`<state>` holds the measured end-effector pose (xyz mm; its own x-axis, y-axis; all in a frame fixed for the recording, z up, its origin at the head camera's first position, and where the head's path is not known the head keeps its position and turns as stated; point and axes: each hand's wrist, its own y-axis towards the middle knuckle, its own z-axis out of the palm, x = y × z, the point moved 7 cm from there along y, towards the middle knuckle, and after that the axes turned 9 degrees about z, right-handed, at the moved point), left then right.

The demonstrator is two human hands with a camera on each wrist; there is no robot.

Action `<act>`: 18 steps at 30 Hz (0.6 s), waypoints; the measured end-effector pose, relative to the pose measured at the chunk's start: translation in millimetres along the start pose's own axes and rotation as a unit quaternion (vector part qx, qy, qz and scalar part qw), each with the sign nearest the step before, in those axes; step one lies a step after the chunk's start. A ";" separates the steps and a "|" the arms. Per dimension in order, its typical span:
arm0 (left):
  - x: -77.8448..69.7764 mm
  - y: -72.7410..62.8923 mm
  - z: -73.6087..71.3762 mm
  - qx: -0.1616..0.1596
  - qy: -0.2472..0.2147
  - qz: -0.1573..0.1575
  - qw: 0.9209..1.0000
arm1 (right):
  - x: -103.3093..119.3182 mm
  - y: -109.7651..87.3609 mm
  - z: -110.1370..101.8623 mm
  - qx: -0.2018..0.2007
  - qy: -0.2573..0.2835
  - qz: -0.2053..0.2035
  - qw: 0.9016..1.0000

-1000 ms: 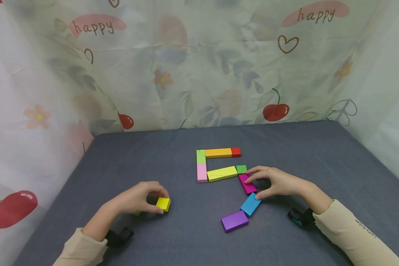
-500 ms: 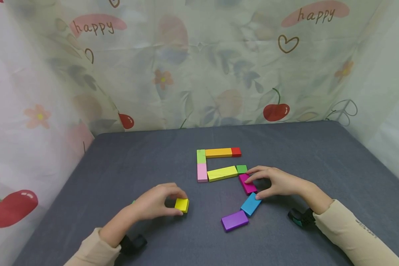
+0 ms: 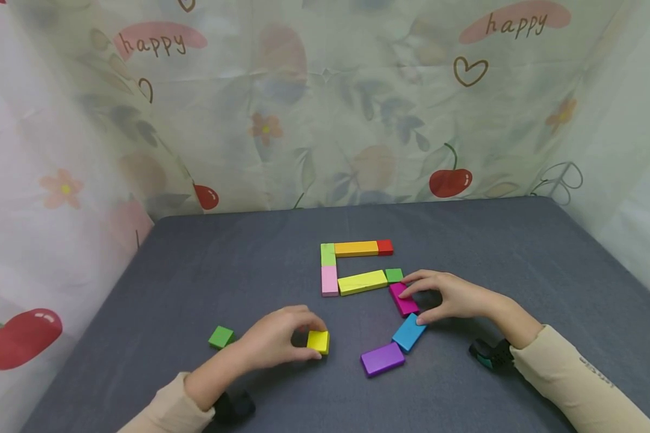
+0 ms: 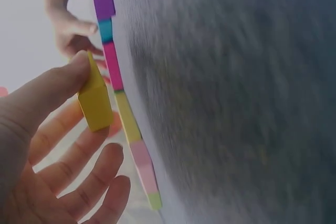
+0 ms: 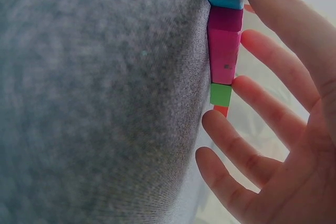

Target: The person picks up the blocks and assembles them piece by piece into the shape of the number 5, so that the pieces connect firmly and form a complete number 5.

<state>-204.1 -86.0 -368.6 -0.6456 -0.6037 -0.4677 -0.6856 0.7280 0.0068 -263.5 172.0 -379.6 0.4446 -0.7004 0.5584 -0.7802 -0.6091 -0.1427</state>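
Note:
My left hand [image 3: 273, 338] pinches a small yellow block [image 3: 318, 341] between thumb and fingers, left of the purple block [image 3: 382, 359]. In the left wrist view the yellow block [image 4: 95, 100] appears lifted off the cloth. My right hand [image 3: 455, 294] rests its thumb on the blue block [image 3: 408, 332] and a fingertip on the magenta block [image 3: 403, 299]. Its other fingers are loosely spread in the right wrist view. Purple, blue and magenta blocks form a bent line, which goes on through a green block [image 3: 393, 275] and a long yellow block [image 3: 362, 282].
The line continues with a pink block [image 3: 329, 281], a light green block [image 3: 328, 255], an orange block [image 3: 355, 249] and a red block [image 3: 384, 247]. A loose green block [image 3: 221, 337] lies by the left forearm. Dark grey cloth covers the table [image 3: 238, 246]; patterned curtains stand behind it.
My left hand has moved right with the small yellow block, towards the purple block. The loose green block has come into full view behind it. My right hand has stayed put.

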 end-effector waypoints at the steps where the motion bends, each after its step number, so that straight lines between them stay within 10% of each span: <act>1: -2.0 1.2 1.0 -0.001 0.001 0.002 1.000 | -0.7 0.5 0.3 0.000 0.000 0.002 1.000; 18: -22.5 14.3 13.9 0.005 0.024 0.016 1.000 | 1.5 -0.9 -1.2 -0.002 -0.001 -0.003 1.000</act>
<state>-194.7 -57.5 -370.2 -0.6825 -0.5951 -0.4244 -0.6616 0.7497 0.0127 -262.7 171.9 -377.6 0.4513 -0.6972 0.5570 -0.7789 -0.6124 -0.1354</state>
